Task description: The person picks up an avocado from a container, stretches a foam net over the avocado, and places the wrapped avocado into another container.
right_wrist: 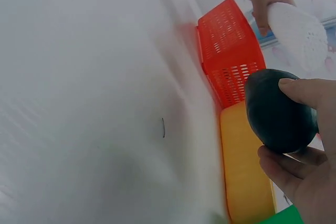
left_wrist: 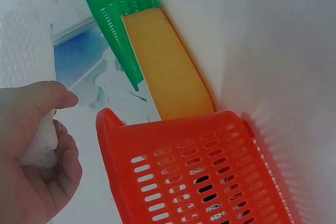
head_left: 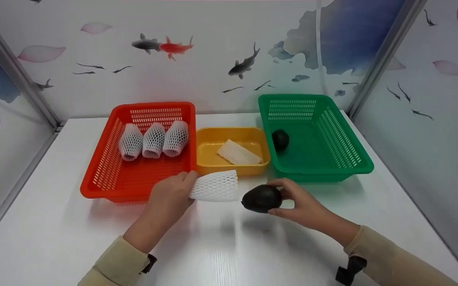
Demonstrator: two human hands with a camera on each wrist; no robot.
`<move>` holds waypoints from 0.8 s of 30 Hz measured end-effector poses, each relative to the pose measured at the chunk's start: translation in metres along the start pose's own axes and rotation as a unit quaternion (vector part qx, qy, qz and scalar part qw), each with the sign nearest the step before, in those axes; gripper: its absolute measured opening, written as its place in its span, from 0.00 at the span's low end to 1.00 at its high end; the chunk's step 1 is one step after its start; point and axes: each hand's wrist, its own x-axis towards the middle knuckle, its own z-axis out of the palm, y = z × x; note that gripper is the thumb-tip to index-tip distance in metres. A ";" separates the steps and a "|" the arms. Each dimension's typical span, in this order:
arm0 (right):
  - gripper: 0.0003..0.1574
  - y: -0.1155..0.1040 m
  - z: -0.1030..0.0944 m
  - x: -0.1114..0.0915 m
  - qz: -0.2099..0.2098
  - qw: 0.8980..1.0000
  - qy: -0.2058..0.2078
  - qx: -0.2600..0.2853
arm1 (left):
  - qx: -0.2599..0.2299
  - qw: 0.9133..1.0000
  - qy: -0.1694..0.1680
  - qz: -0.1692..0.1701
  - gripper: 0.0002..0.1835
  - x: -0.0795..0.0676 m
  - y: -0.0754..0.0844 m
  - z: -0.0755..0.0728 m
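In the head view my left hand [head_left: 173, 192] grips one end of a white foam net sleeve [head_left: 216, 186], its other end pointing right. My right hand [head_left: 298, 204] holds a dark avocado [head_left: 261, 198] between thumb and fingers, narrow tip toward the sleeve's mouth with a small gap between. The right wrist view shows the avocado [right_wrist: 278, 111] at the fingertips, the sleeve [right_wrist: 299, 35] beyond it. In the left wrist view the fingers curl round the sleeve [left_wrist: 26, 51]. Both hands are above the table, in front of the baskets.
A red basket [head_left: 137, 194] at left holds three net-wrapped fruits [head_left: 153, 139]. The yellow tray [head_left: 233, 170] in the middle has a flat foam net [head_left: 239, 153] in it. A green basket [head_left: 324, 174] at right contains one bare avocado [head_left: 280, 140]. Printed walls [head_left: 213, 79] enclose the white table [head_left: 213, 254].
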 end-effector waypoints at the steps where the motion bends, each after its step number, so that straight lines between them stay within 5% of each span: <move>1: 0.38 -0.002 -0.002 -0.002 -0.003 1.000 0.006 0.001 | 0.002 1.000 -0.002 0.001 0.25 0.000 0.000 0.000; 12: 0.37 -0.022 -0.016 -0.007 -0.052 0.997 0.049 0.029 | -0.002 1.000 -0.012 0.010 0.23 -0.002 0.005 0.007; 24: 0.37 -0.025 -0.006 -0.002 -0.086 0.993 0.046 0.069 | -0.011 0.999 0.003 0.031 0.24 0.001 0.013 0.009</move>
